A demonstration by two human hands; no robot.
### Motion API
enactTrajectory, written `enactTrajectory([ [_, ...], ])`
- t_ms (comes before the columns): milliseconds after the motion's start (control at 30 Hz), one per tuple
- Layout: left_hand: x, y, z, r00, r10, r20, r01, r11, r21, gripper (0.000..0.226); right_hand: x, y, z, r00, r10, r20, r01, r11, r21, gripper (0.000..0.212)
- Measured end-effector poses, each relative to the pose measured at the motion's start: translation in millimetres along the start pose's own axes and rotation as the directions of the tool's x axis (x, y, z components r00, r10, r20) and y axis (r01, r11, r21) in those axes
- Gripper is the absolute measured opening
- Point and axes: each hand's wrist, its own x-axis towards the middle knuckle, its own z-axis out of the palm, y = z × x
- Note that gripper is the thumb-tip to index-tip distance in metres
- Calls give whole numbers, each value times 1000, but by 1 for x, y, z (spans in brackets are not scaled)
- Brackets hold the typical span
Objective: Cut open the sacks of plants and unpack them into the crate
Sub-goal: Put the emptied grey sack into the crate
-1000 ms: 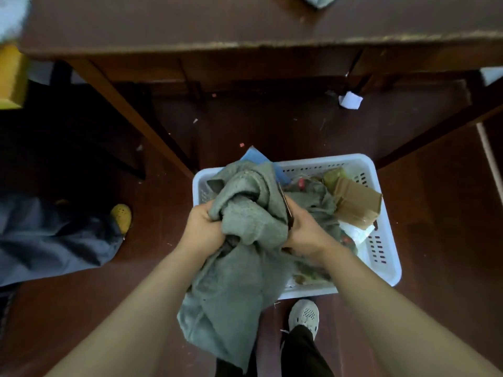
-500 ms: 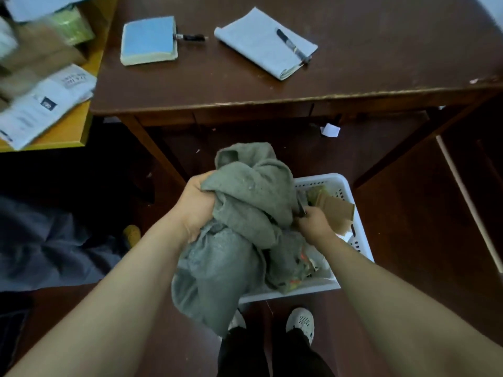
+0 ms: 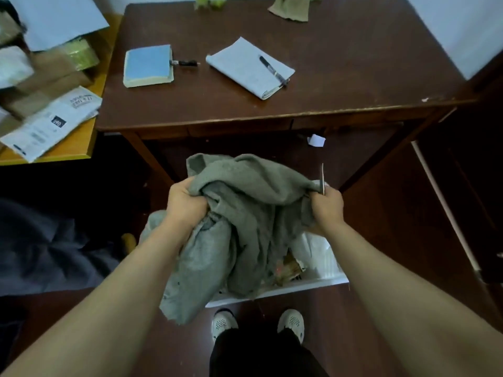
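Observation:
A limp grey cloth sack hangs between my two hands above the white plastic crate on the floor. My left hand grips a bunch of the sack's left side. My right hand grips the sack's right edge together with a thin blade that points up from its fingers. Under the sack, some brownish plant matter and white wrapping lie in the crate; most of the crate is hidden.
A dark wooden table stands ahead, holding a blue book, a notebook with a pen and another sack at its far edge. A yellow table with packages is at left. My shoes stand behind the crate.
My hands have lifted the sack higher and pulled it wider apart, the right hand moving right with the blade. The view has tilted up, showing more of the table.

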Motion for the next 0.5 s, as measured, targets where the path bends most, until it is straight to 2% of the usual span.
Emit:
enactTrajectory([
  [100, -5, 20, 4, 996, 78, 38, -77, 997, -24, 31, -7, -9, -11, 996, -48, -81, 56, 994, 98, 16],
  [200, -3, 27, 7, 993, 113, 43, -113, 994, 2, 27, -7, -11, -18, 997, -47, -68, 52, 996, 67, 18],
  [300, -1, 36, 10, 986, 147, 78, -147, 989, -6, 20, -3, -10, -26, 998, 25, 51, -27, 999, 38, 9],
  [333, 0, 39, 11, 984, 155, 87, -155, 988, -1, 22, -3, -11, -30, 994, 81, 80, -85, 995, 47, 13],
  [400, -2, 39, 14, 988, 116, 106, -115, 993, -21, 28, -10, -17, -38, 977, 184, 107, -206, 943, 260, 33],
  [433, -1, 36, 16, 991, 94, 99, -91, 995, -32, 28, -12, -22, -40, 977, 170, 127, -207, 901, 382, 45],
  [500, -1, 30, 20, 993, 46, 108, -43, 998, -35, 32, -22, -33, -43, 965, 1, 262, -141, 844, 518, 69],
])
